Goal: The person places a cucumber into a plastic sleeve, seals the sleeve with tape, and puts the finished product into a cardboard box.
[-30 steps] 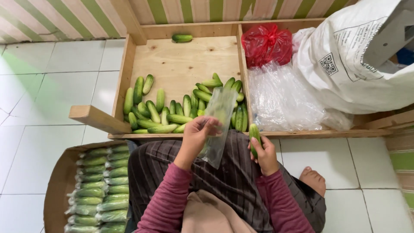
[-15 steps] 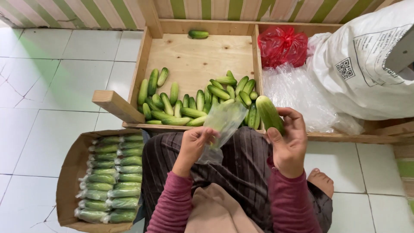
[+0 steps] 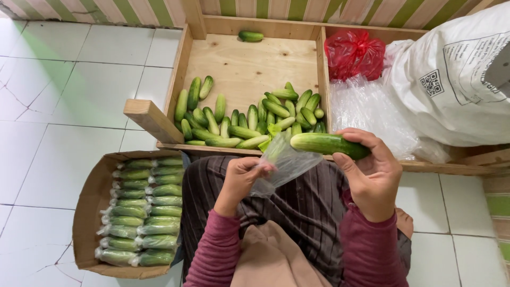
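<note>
Just in front of the wooden crate point(image 3: 249, 69), the right hand point(image 3: 372, 175) holds a cucumber point(image 3: 326, 143) wrapped in its fingers, long axis lying level and its free end pointing left. The left hand point(image 3: 241, 180) pinches a clear plastic bag point(image 3: 284, 162), whose mouth lies just below that free end, nearer the crate than either wrist.

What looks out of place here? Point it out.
One cucumber lies alone at the far wall of the wooden tray, apart from the cucumber pile along its near edge. Nothing looks spilled or damaged.
</note>
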